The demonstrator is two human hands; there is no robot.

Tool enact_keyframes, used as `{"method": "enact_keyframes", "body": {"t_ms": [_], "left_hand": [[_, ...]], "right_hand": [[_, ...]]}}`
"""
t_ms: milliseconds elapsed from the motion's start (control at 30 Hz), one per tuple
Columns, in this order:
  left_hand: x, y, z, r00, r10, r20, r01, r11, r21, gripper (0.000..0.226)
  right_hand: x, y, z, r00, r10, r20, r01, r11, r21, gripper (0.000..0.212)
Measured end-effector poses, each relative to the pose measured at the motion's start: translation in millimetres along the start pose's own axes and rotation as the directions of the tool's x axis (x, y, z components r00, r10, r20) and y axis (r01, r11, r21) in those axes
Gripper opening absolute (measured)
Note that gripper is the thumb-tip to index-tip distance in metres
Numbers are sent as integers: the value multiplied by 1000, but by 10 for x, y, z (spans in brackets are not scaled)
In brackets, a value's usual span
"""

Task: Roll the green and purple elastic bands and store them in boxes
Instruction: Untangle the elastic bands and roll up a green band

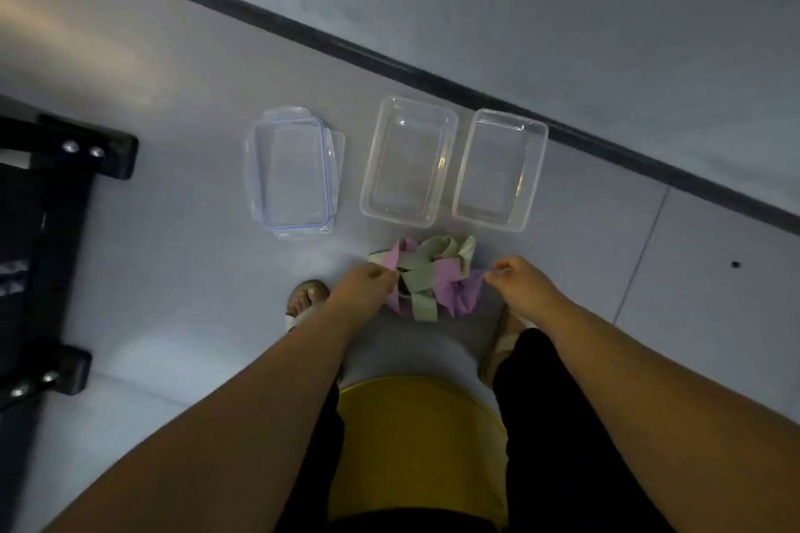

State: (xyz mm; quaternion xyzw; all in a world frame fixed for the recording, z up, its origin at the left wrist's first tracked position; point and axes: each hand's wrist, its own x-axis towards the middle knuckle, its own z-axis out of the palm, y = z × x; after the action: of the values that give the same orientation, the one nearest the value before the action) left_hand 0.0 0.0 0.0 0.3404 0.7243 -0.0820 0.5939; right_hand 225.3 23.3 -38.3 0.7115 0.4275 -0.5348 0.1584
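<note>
Close to the camera there is a yellow cloth (415, 446) with black trousers (562, 424) on both sides, and two bare arms reach down to the floor (195, 273). A foot in a sandal (305, 299) peeks out by the left arm. The left hand (366, 283) has its fingers curled at the left edge of a messy pile and seems to pinch a band there, but the picture is too blurry to tell which one. The right hand (521, 279) pinches the end of one of the purple bands (461, 294) at the right side of the pile. The green bands (422, 268) lie all tangled up with the purple ones, on the floor between the two hands. Just past the pile sit two see-through boxes side by side, the first box (407, 169) and the second box (498, 171). To their left is a stack of see-through lids (292, 173). A black metal frame (56, 229) stands far to the left. Behind the boxes a dark strip (389, 61) runs along the wall.
</note>
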Motion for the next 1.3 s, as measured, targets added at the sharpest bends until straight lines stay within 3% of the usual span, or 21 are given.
{"method": "enact_keyframes", "body": {"t_ms": [200, 367, 467, 667, 767, 933, 1033, 1100, 1167, 1233, 1300], "left_hand": [[902, -386, 352, 998, -58, -19, 56, 995, -78, 34], [1364, -807, 563, 997, -57, -44, 55, 997, -62, 59], [1504, -985, 686, 997, -36, -67, 37, 999, 7, 71], [1597, -1119, 951, 996, -80, -39, 76, 993, -85, 75], [1579, -1048, 1054, 998, -67, 4, 67, 989, -132, 61], [1542, -951, 987, 1000, -11, -27, 8, 991, -136, 63], [1504, -930, 897, 996, 78, -45, -83, 988, -127, 84], [1444, -900, 844, 990, 140, 0, -137, 970, -199, 95], [1277, -817, 790, 978, 191, 90, -163, 954, -250, 98], [1145, -775, 730, 960, 255, 115, -233, 956, -177, 80], [977, -718, 631, 942, 334, 22, -333, 942, -51, 52]], "right_hand": [[768, 207, 436, 998, 31, -57, -23, 990, 138, 64], [1232, 452, 802, 994, 14, -109, 5, 985, 174, 85], [1408, 546, 1024, 986, 69, -152, -24, 960, 280, 98], [1719, 489, 1388, 963, 117, -241, 20, 865, 501, 110], [1773, 446, 1533, 982, 65, -177, 38, 850, 525, 91], [1534, 387, 1593, 996, -91, 8, 78, 895, 440, 24], [1269, 283, 1442, 973, -192, 130, 123, 902, 413, 23], [1017, 172, 1311, 957, -228, 180, 117, 870, 479, 12], [827, 86, 1187, 962, -208, 178, 87, 850, 519, 15], [626, 5, 1046, 958, -245, 151, 135, 846, 515, 12], [428, -46, 916, 944, -287, 165, 146, 807, 572, 8]]}}
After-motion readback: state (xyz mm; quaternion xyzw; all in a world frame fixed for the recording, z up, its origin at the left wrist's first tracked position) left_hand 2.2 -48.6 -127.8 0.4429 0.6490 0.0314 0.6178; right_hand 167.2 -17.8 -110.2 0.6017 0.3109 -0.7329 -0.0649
